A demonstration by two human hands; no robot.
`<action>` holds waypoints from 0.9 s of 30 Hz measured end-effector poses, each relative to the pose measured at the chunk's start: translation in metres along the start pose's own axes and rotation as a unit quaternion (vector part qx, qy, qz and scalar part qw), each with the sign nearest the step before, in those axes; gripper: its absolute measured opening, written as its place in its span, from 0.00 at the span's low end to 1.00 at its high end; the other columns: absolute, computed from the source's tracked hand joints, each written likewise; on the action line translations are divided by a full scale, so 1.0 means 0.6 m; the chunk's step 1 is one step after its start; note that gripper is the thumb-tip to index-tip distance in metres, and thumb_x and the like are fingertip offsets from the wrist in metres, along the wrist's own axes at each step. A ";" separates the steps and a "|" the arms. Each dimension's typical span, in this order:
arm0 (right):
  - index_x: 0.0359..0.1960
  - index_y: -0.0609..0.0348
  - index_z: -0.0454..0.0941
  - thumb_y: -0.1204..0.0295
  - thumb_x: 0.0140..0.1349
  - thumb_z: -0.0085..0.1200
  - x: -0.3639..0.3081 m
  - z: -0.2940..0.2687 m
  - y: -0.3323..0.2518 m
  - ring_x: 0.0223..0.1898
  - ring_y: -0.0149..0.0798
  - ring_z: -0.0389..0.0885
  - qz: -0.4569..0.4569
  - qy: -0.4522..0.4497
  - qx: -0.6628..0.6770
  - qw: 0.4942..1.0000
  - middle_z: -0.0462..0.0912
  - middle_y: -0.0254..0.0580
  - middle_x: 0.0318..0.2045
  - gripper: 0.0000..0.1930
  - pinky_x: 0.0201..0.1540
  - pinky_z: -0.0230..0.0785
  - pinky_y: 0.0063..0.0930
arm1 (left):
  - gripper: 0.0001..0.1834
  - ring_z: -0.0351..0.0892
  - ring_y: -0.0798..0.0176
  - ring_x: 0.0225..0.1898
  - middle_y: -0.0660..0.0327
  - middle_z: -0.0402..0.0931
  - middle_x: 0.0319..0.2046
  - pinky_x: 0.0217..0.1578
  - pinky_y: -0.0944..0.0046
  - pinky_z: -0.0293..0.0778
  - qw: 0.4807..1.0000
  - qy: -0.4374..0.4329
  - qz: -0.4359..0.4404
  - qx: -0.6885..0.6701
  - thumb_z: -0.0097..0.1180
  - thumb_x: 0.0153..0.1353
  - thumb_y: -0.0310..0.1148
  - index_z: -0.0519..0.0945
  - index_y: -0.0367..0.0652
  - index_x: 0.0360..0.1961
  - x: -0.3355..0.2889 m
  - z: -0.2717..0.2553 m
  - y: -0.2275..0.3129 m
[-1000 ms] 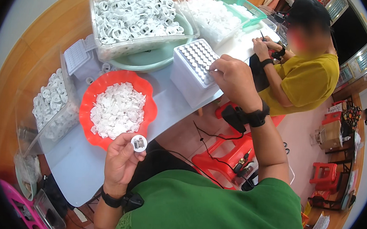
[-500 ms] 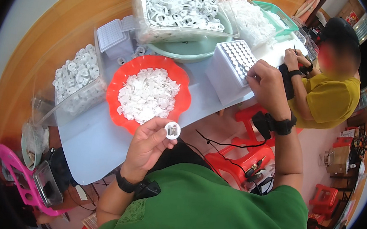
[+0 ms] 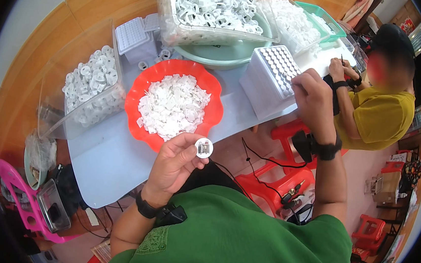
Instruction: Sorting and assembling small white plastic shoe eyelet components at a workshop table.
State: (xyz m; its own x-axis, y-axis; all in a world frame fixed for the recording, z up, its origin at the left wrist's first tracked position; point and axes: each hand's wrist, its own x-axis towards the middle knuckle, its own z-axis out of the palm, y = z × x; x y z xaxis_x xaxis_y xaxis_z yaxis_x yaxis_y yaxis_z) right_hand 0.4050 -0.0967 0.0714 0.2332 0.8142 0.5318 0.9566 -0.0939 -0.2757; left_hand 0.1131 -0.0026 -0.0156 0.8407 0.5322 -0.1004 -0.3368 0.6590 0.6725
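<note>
Between the thumb and fingers of my left hand (image 3: 170, 167) is a small round white plastic housing (image 3: 203, 148), its open side with metal contacts facing up. My left hand hovers just in front of a red scalloped bowl (image 3: 213, 118) heaped with small flat white pieces (image 3: 175, 106). My right hand (image 3: 315, 102) has thumb and fingers pinched together beside the right corner of a tall white box (image 3: 263, 93). Rows of small round pale-topped cylinders (image 3: 276, 62) stand in the top of that box. Whatever the right fingertips may hold is hidden.
A clear bin of white housings (image 3: 93, 80) stands left, and a larger clear bin (image 3: 218, 33) rests over a pale green basin (image 3: 216, 58) behind. A co-worker in a yellow shirt (image 3: 377, 112) sits at right. Red stools (image 3: 278, 184) and black cables (image 3: 252, 167) lie below the table edge.
My right hand has moved slightly away from the box's corner, fingers still pinched. My left hand keeps the housing at nearly the same place. The whole view has shifted a little.
</note>
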 end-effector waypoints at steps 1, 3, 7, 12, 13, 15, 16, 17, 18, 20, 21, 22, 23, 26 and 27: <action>0.27 0.65 0.74 0.83 0.49 0.53 -0.003 -0.005 -0.014 0.27 0.51 0.76 -0.005 0.037 0.017 0.999 0.75 0.48 0.26 0.04 0.29 0.69 0.34 | 0.15 0.78 0.64 0.34 0.55 0.76 0.36 0.33 0.69 0.75 1.000 0.002 0.001 -0.001 0.52 0.64 0.30 0.72 0.33 0.48 0.001 -0.001 0.000; 0.26 0.64 0.73 0.85 0.48 0.53 -0.015 -0.010 -0.057 0.25 0.49 0.76 -0.008 0.084 0.076 0.994 0.74 0.46 0.24 0.05 0.27 0.69 0.32 | 0.12 0.78 0.68 0.35 0.60 0.77 0.36 0.34 0.71 0.74 1.000 -0.010 0.005 -0.009 0.52 0.64 0.28 0.74 0.35 0.47 0.000 -0.003 -0.002; 0.28 0.62 0.73 0.84 0.42 0.57 -0.063 0.033 -0.126 0.26 0.46 0.77 -0.091 0.009 0.194 0.977 0.75 0.45 0.26 0.10 0.27 0.70 0.32 | 0.13 0.78 0.68 0.35 0.60 0.77 0.37 0.35 0.71 0.74 1.000 -0.003 0.000 -0.007 0.52 0.64 0.28 0.74 0.35 0.48 0.003 0.008 -0.005; 0.27 0.63 0.73 0.83 0.40 0.59 -0.087 0.099 -0.168 0.26 0.44 0.76 -0.126 0.025 0.258 0.958 0.74 0.42 0.27 0.11 0.25 0.69 0.34 | 0.13 0.77 0.69 0.35 0.60 0.77 0.37 0.35 0.71 0.74 1.000 0.003 -0.005 0.010 0.52 0.64 0.28 0.73 0.35 0.48 0.003 0.019 -0.007; 0.27 0.63 0.73 0.83 0.40 0.60 -0.089 0.106 -0.172 0.26 0.43 0.76 -0.132 0.032 0.256 0.957 0.74 0.42 0.27 0.11 0.24 0.69 0.32 | 0.13 0.77 0.69 0.35 0.60 0.77 0.37 0.35 0.71 0.74 1.000 0.005 -0.004 0.010 0.52 0.64 0.28 0.73 0.35 0.48 0.002 0.019 -0.007; 0.27 0.63 0.73 0.83 0.40 0.60 -0.089 0.113 -0.177 0.26 0.42 0.76 -0.141 0.041 0.250 0.957 0.74 0.42 0.26 0.11 0.23 0.68 0.32 | 0.13 0.76 0.69 0.35 0.60 0.77 0.37 0.35 0.71 0.73 1.000 0.006 0.000 0.021 0.51 0.64 0.28 0.73 0.35 0.48 -0.001 0.019 -0.007; 0.26 0.63 0.73 0.83 0.40 0.60 -0.089 0.114 -0.179 0.25 0.42 0.75 -0.149 0.049 0.243 0.957 0.73 0.41 0.26 0.11 0.23 0.68 0.31 | 0.13 0.76 0.69 0.35 0.60 0.77 0.37 0.35 0.71 0.73 1.000 0.008 0.001 0.021 0.51 0.64 0.28 0.73 0.35 0.48 -0.003 0.019 -0.008; 0.26 0.63 0.73 0.83 0.40 0.60 -0.091 0.115 -0.179 0.25 0.42 0.75 -0.150 0.048 0.245 0.957 0.73 0.41 0.26 0.11 0.23 0.68 0.31 | 0.13 0.76 0.69 0.35 0.60 0.77 0.37 0.36 0.71 0.73 1.000 0.008 0.006 0.027 0.51 0.64 0.28 0.73 0.35 0.48 -0.004 0.019 -0.010; 0.26 0.63 0.72 0.83 0.40 0.59 -0.093 0.116 -0.179 0.25 0.41 0.75 -0.154 0.048 0.238 0.958 0.73 0.41 0.26 0.10 0.22 0.68 0.31 | 0.12 0.76 0.69 0.36 0.60 0.77 0.37 0.36 0.71 0.73 0.999 0.008 0.011 0.034 0.51 0.64 0.27 0.73 0.35 0.48 -0.005 0.018 -0.011; 0.26 0.64 0.72 0.83 0.40 0.59 -0.095 0.117 -0.180 0.24 0.40 0.75 -0.158 0.047 0.232 0.959 0.73 0.41 0.25 0.10 0.21 0.67 0.31 | 0.12 0.76 0.69 0.36 0.60 0.77 0.37 0.36 0.71 0.73 0.999 0.013 0.015 0.037 0.51 0.64 0.26 0.74 0.35 0.47 -0.006 0.018 -0.013; 0.25 0.64 0.72 0.83 0.41 0.58 -0.096 0.117 -0.181 0.24 0.40 0.74 -0.162 0.044 0.230 0.959 0.73 0.41 0.25 0.09 0.21 0.67 0.31 | 0.12 0.76 0.69 0.36 0.59 0.77 0.37 0.36 0.71 0.73 0.999 0.017 0.018 0.041 0.50 0.64 0.25 0.74 0.35 0.47 -0.007 0.018 -0.014; 0.25 0.64 0.71 0.83 0.42 0.56 -0.097 0.116 -0.181 0.23 0.40 0.74 -0.165 0.042 0.227 0.959 0.72 0.41 0.24 0.08 0.21 0.67 0.31 | 0.12 0.76 0.69 0.36 0.59 0.77 0.37 0.36 0.71 0.73 0.999 0.017 0.018 0.040 0.50 0.64 0.25 0.74 0.35 0.47 -0.008 0.019 -0.015; 0.25 0.64 0.71 0.83 0.42 0.56 -0.097 0.115 -0.181 0.23 0.40 0.74 -0.166 0.041 0.227 0.959 0.72 0.41 0.24 0.08 0.21 0.67 0.31 | 0.12 0.76 0.69 0.36 0.59 0.77 0.37 0.36 0.71 0.73 0.999 0.015 0.022 0.045 0.50 0.63 0.25 0.74 0.34 0.47 -0.008 0.020 -0.016; 0.24 0.64 0.71 0.83 0.43 0.55 -0.099 0.113 -0.181 0.24 0.41 0.74 -0.170 0.027 0.223 0.959 0.72 0.41 0.25 0.07 0.21 0.67 0.31 | 0.12 0.76 0.69 0.35 0.59 0.77 0.37 0.35 0.70 0.73 0.998 0.016 0.027 0.055 0.50 0.63 0.24 0.74 0.34 0.47 -0.010 0.022 -0.017; 0.24 0.64 0.70 0.82 0.43 0.55 -0.099 0.113 -0.180 0.24 0.41 0.73 -0.173 0.025 0.225 0.959 0.72 0.41 0.24 0.07 0.21 0.66 0.31 | 0.12 0.76 0.69 0.35 0.59 0.77 0.37 0.35 0.70 0.74 0.998 0.019 0.029 0.060 0.50 0.63 0.24 0.75 0.34 0.47 -0.011 0.023 -0.018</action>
State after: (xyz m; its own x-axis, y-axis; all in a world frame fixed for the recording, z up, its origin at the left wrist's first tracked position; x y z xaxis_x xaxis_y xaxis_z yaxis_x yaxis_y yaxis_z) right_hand 0.2758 -0.0961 0.0154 -0.0647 0.7223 0.6885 0.8093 0.4416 -0.3873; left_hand 0.1173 -0.0204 -0.0123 0.8039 0.5888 -0.0838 -0.3301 0.5590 0.7606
